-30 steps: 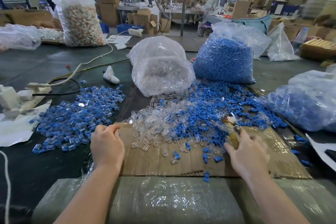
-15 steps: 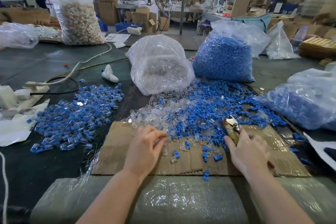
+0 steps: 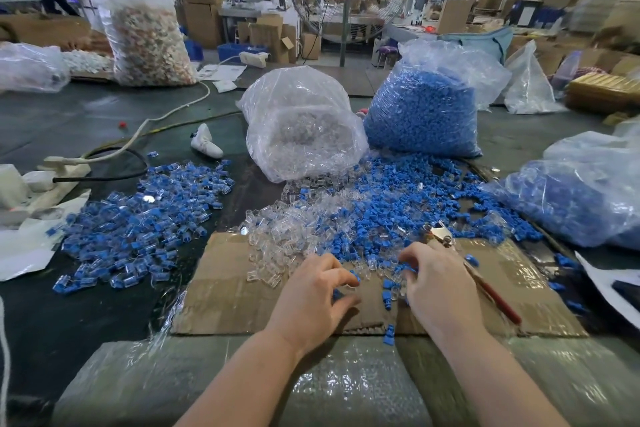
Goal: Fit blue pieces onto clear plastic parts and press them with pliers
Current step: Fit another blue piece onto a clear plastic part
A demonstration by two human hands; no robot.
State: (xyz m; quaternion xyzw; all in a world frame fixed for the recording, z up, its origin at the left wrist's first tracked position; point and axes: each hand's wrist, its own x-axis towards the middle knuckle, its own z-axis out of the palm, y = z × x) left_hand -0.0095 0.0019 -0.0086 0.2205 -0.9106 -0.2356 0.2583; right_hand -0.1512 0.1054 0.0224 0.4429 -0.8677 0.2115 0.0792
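Loose blue pieces [image 3: 388,215] and clear plastic parts [image 3: 277,236] lie heaped together on a cardboard sheet [image 3: 225,291]. My left hand [image 3: 315,302] hovers over the cardboard with curled fingers and pinches a small blue piece [image 3: 356,277] between thumb and fingertips. My right hand [image 3: 440,288] is close beside it, its fingertips curled onto blue pieces at the pile's near edge. The pliers [image 3: 439,231] lie along that hand's outer side, metal head pointing away, red handle [image 3: 500,303] trailing toward me. A heap of fitted blue-and-clear parts [image 3: 138,222] sits at the left.
A bag of clear parts [image 3: 304,128] and a bag of blue pieces [image 3: 422,111] stand behind the pile. Another bag of blue pieces [image 3: 585,198] is at the right. A power strip with cables [image 3: 62,170] lies at the left. Bubble wrap [image 3: 242,381] covers the near edge.
My left hand has swung from the fitted heap at the left across the cardboard to the middle pile. My right hand has moved left off the pliers into the blue pieces.
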